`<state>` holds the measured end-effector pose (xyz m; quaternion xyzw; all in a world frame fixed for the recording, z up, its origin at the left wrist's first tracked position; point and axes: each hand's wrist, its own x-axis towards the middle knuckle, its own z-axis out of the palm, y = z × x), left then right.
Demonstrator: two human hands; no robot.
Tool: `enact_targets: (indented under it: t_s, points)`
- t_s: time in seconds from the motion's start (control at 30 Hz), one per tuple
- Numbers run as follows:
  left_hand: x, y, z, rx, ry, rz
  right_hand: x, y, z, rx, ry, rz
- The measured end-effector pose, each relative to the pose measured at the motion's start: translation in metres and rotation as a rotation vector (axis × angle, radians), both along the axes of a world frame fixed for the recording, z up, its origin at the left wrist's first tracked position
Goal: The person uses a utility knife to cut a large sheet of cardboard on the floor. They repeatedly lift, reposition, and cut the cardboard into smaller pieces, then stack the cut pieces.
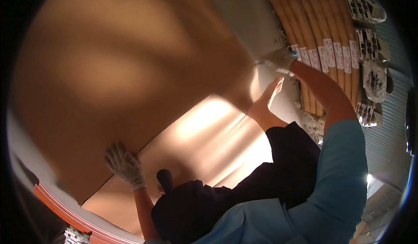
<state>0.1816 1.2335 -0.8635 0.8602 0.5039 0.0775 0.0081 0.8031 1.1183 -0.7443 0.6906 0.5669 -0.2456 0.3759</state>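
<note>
A large brown sheet (87,87), which looks like cardboard or heavy paper, spreads under me across the floor. A thin dark line, a cut or a seam, runs diagonally over it. My left hand (124,163), in a pale work glove, lies flat on the sheet beside that line with its fingers spread a little. Out at the sheet's right edge is my right hand (281,62), also gloved and blurred. Its fingers are closed round something small with a blue end, too unclear to name. My bare foot (263,109) rests near the sheet's right edge, below the right hand.
Several long brown tubes (322,35) with white labels lie side by side at the right. Beyond them are bundled white parts (374,80), some in clear plastic, and a corrugated grey surface (392,126). An orange-red bar (61,209) curves along the lower left.
</note>
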Motion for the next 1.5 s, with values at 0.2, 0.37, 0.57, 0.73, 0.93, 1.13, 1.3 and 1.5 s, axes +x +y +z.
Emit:
enact_targets:
  t_s: [0.2, 0.37, 0.57, 0.73, 0.93, 1.13, 1.3, 1.5]
  points:
    - [0.002, 0.005, -0.011, -0.029, -0.022, -0.016, 0.084, -0.008, 0.048, 0.115, -0.488, -0.113]
    - [-0.001, 0.005, -0.006, -0.059, 0.047, -0.028, 0.004, 0.047, -0.051, 0.46, 0.229, -1.138]
    - [0.003, -0.002, 0.004, -0.094, -0.016, 0.019, -0.004, 0.085, -0.053, 0.434, 0.212, -0.966]
    - [0.008, -0.005, 0.006, -0.023, -0.028, 0.101, -0.001, 0.08, 0.003, 0.575, 0.348, -0.972]
    - [0.008, -0.01, 0.001, 0.003, -0.16, 0.205, -0.014, 0.1, 0.075, 0.739, 0.312, -0.768]
    - [0.009, -0.013, 0.003, 0.082, -0.246, 0.23, -0.018, 0.116, 0.13, 0.781, 0.685, -0.761]
    - [0.002, -0.009, 0.018, -0.049, -0.243, 0.262, -0.008, 0.138, 0.153, 0.876, 0.58, -0.786]
    - [-0.009, 0.003, 0.03, 0.017, -0.253, 0.163, 0.0, 0.159, 0.17, 0.954, 0.54, -0.59]
